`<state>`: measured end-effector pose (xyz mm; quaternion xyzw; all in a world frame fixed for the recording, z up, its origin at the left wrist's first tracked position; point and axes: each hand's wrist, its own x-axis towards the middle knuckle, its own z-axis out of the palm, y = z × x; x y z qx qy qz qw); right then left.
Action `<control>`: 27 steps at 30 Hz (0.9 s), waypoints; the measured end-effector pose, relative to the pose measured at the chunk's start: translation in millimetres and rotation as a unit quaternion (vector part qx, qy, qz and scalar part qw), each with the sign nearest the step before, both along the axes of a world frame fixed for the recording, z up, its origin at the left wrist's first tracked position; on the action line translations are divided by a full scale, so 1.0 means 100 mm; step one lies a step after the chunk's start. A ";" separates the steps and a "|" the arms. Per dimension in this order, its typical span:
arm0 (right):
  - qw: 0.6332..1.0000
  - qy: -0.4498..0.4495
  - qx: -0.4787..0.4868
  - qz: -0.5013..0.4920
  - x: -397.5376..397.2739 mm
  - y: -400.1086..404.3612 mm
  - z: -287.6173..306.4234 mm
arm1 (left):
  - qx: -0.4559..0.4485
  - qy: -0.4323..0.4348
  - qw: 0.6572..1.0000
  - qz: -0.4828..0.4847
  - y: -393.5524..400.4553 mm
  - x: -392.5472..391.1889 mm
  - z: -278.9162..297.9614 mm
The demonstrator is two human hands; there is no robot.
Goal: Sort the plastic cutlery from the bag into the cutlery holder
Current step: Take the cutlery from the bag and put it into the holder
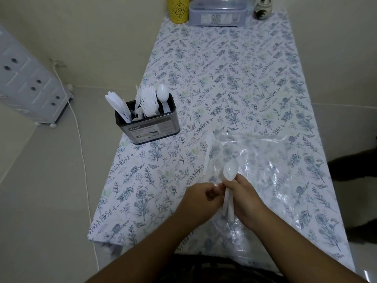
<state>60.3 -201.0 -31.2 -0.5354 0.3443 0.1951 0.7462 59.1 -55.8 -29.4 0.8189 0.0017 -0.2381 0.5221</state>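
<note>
Steel cutlery holder (152, 124) stands well left, already crowded. Left hand (201, 198) curls at the spoons' (229, 180) stems; right hand (243, 198) clasps them above the clear bag (265, 160). Slick stems could slide loose mid-transfer.

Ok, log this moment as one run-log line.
right hand: grips spoons | left hand: fingers curled beside handles, grip unclear | loose spoon: on table by bag | holder: partly filled
</note>
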 end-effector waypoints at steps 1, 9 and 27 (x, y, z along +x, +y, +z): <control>1.000 -0.001 0.006 -0.004 -0.01 -0.03 0.00 | 0.034 -0.033 0.999 -0.006 0.00 0.05 0.00; 0.998 0.035 -0.009 0.042 -0.19 -0.18 0.03 | 0.192 -0.119 0.972 0.069 -0.18 0.78 -0.30; 1.000 -0.004 0.001 0.022 0.08 0.01 0.05 | -0.028 0.010 0.982 0.188 0.05 -0.17 0.13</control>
